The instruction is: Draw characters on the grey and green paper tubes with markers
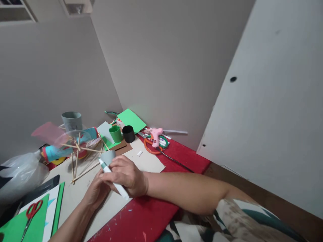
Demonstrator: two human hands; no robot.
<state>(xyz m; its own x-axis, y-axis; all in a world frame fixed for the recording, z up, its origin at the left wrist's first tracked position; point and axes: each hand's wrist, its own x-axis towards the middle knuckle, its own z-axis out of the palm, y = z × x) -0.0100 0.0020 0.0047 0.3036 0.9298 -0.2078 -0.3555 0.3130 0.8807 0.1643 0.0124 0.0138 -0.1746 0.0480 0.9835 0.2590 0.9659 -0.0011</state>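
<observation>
My right hand (127,174) is closed around a white marker (118,190) with a green end, held slanting across the palm. My left hand (97,190) is just beside it, fingers curled under a small grey rolled piece of paper (108,156). Part of that piece and most of the left fingertips are hidden behind the right hand. A small white cap (139,153) lies on the beige board (148,161) just beyond the hands. Past it stand a green paper cylinder (115,134) and a black paper cylinder (128,134).
A pink glue gun (156,136) with its cord lies near orange-handled scissors (152,148). At left a wooden stick frame (78,148) stands near a grey cup (72,121). Red scissors (32,211) rest on green sheets (37,225). A wall panel (272,117) rises at right.
</observation>
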